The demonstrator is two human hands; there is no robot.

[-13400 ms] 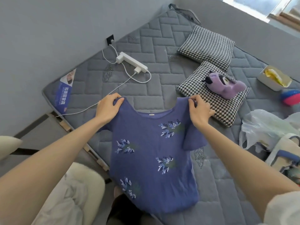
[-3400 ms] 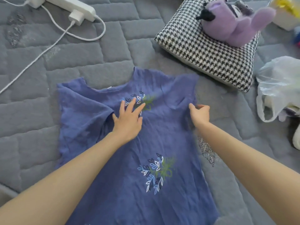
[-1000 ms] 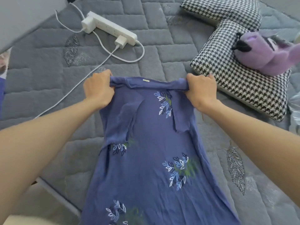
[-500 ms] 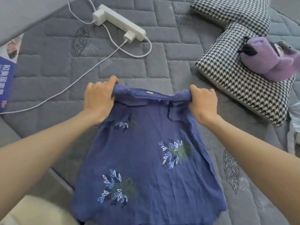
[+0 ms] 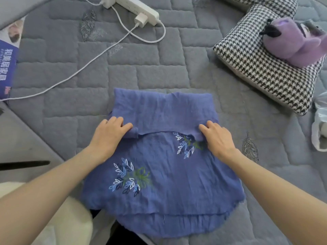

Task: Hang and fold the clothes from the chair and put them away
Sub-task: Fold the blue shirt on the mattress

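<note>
Currently, the blue shirt (image 5: 159,174) lies flat on the grey quilted mattress (image 5: 159,71), hem nearest you, with its upper part folded down over the front. Your left hand (image 5: 109,137) sits at the left end of the folded edge, fingers (image 5: 122,123) curled onto the cloth. Your right hand (image 5: 217,138) is at the right end, fingers (image 5: 205,127) curled the same way. Both thumbs are hidden, so each grip is probably a pinch. Beyond the shirt: a white power strip (image 5: 134,7). Far right: a houndstooth pillow (image 5: 265,71) carrying a purple plush toy (image 5: 293,43).
</note>
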